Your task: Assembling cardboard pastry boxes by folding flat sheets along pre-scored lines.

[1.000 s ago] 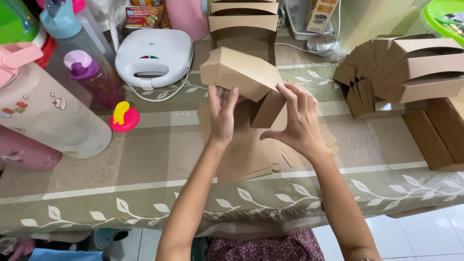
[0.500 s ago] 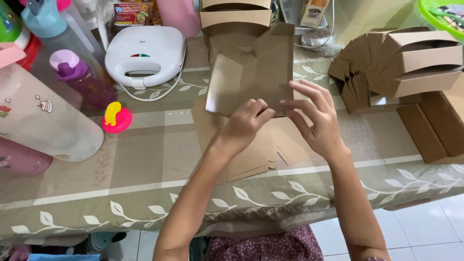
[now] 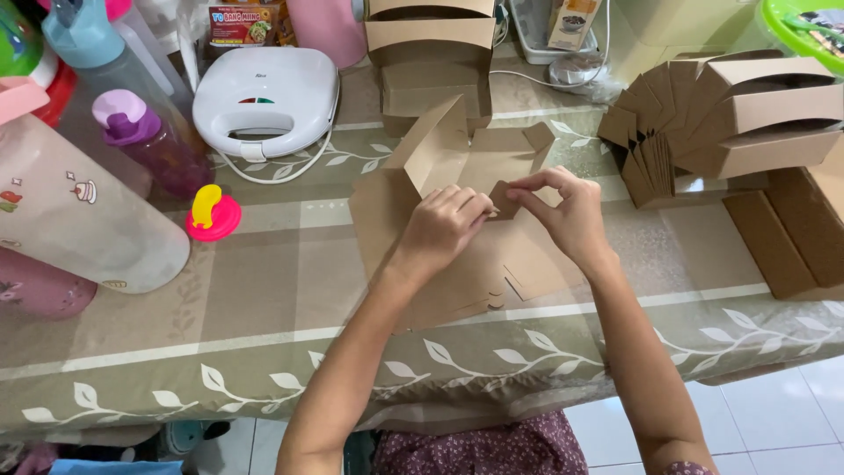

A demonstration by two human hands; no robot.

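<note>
My left hand [image 3: 444, 224] and my right hand [image 3: 563, 211] meet over the half-folded brown cardboard box blank [image 3: 457, 158], which lies on the tabletop [image 3: 264, 299] in front of me, right under both hands. My left grip is curled shut, fingers pressed on the cardboard beside a small brown corner flap [image 3: 504, 199]. My right grip pinches that flap between thumb and fingertips, the remaining fingers arched above it. The two grips nearly touch at the flap.

The blank is plain brown card, unprinted. One panel stands tilted up behind my left hand, a second panel with a notched end lies further back toward the right, and the rest spreads flat. Beneath it lies a flat pile of brown cardboard blanks [image 3: 475, 281]; how many sheets are in it I cannot tell, since the edges overlap.

Behind the blank stands one stack of folded brown boxes [image 3: 431, 35], three that I can count. To my right a fanned heap of folded brown boxes [image 3: 747, 114] leans on its side, with flat brown card pieces [image 3: 791, 237] next to it. To my left sit one white sandwich maker [image 3: 264, 92], one purple-capped bottle [image 3: 145, 145], one pink and yellow lid [image 3: 213, 215] and one large frosted plastic jug [image 3: 79, 220].
</note>
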